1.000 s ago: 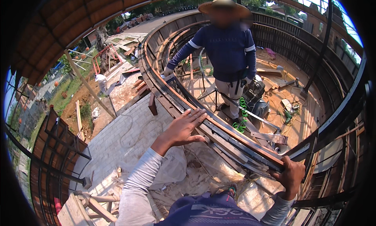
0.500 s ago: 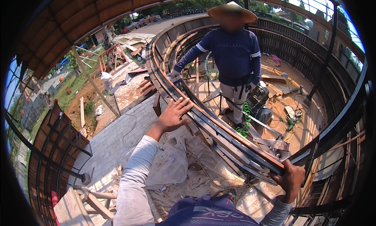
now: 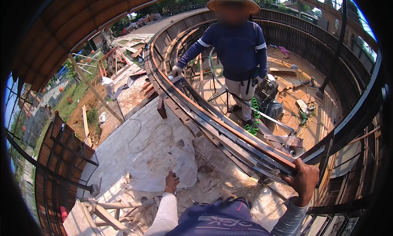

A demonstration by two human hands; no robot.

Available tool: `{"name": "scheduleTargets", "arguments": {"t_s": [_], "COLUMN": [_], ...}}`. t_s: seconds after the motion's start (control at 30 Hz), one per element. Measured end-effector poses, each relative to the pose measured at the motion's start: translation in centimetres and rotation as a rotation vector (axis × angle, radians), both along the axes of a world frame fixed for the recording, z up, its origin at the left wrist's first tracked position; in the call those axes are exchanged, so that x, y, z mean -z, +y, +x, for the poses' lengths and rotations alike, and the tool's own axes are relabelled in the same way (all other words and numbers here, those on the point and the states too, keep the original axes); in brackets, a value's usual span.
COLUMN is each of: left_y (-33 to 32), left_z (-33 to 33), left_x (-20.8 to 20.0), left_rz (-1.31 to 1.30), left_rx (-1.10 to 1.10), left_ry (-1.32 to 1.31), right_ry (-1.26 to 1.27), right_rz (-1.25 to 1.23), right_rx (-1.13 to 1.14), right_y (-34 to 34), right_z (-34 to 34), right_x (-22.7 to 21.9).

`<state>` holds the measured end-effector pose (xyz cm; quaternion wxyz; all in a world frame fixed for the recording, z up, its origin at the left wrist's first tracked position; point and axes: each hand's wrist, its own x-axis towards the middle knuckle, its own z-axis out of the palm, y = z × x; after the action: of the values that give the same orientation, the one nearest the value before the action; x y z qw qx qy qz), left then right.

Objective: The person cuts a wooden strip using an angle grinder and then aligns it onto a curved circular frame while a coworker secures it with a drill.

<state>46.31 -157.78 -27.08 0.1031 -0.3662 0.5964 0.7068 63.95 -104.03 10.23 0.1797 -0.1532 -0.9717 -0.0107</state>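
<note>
A long curved rail of thin brown wooden strips over a dark metal frame (image 3: 262, 147) sweeps from the far left to near my right side. My right hand (image 3: 303, 179) is wrapped round its near end, thumb below and fingers over the top. Clear of the rail, my left hand (image 3: 172, 181) hangs low with fingers apart and nothing in it. Beneath it, a crumpled clear plastic sheet (image 3: 186, 164) lies on the paving. Across the rail stands a person in a woven conical hat (image 3: 233, 3), one gloved hand (image 3: 177, 70) at the rail's inner side.
Inside the curve are a dark machine (image 3: 271, 107), a coiled green hose (image 3: 254, 113), a green power tool (image 3: 303, 118) and scattered boards. A wooden trestle (image 3: 106, 215) stands at lower left. Dark metal posts rise at right, and a slatted curved wall (image 3: 303, 35) closes the back.
My left hand has come off the rail and moved down toward my body. My right hand keeps its grip on the rail's end. The view has shifted slightly.
</note>
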Motion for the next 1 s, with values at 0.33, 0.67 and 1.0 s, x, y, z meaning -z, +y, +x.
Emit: {"name": "scheduleTargets", "arguments": {"t_s": [0.33, 0.67, 1.0], "left_y": [-1.6, 22.7, 42.3], "left_z": [18.1, 9.4, 9.1], "left_x": [7.0, -27.8, -39.8], "left_rz": [-0.828, -0.606, -0.843], "left_rx": [0.791, 0.394, 1.128], "left_ry": [-0.101, 1.134, 1.632], "right_ry": [-0.037, -0.101, 0.387], "right_rz": [-0.088, -0.189, -0.207], "right_rx": [-0.082, -0.194, -0.56], "right_y": [0.2, 1.0, 2.4], "right_z": [0.1, 0.3, 6.0], "right_x": [-1.7, -1.3, 1.0]}}
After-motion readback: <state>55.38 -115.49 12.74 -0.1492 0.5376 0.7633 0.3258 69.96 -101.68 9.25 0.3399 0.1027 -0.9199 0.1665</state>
